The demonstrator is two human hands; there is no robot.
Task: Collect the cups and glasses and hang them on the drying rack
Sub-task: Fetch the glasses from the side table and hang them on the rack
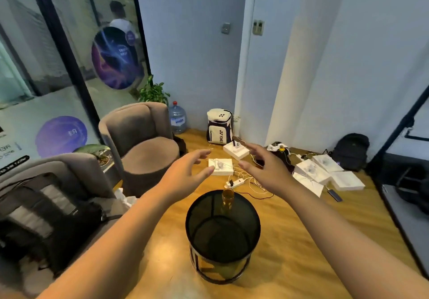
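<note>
Right, one amber glass (pixel 227 197), see-through, upright, small and roughly cylindrical, standing on the wood floor (pixel 301 240) just behind the far rim of a black mesh bin (pixel 222 236); its lower part shows only through the mesh. It sits at about 6 o'clock from the gap between both hands, lower in frame, apart from them, nothing touching it.

Left hand (pixel 185 173) reaches forward, fingers spread wide and loosely curled, holding nothing. Right hand (pixel 267 171) mirrors it, fingers wide, empty. Palms face each other; the glass lies at 4 o'clock from the left hand, 7 o'clock from the right.

Bin is open-topped, looks empty inside.

Floor is glossy yellow-brown wood. At 12 o'clock from the glass: white boxes (pixel 220 166), a power strip (pixel 234 183), tangled cables. At 2 o'clock more white boxes (pixel 329 173) and a black backpack (pixel 350 150). White Yonex backpack (pixel 219 126) and a water jug (pixel 177 117) stand by the pale wall. Brown armchair (pixel 144 145) at 10 o'clock, glass partition (pixel 58 66) with purple round stickers behind it.
</note>
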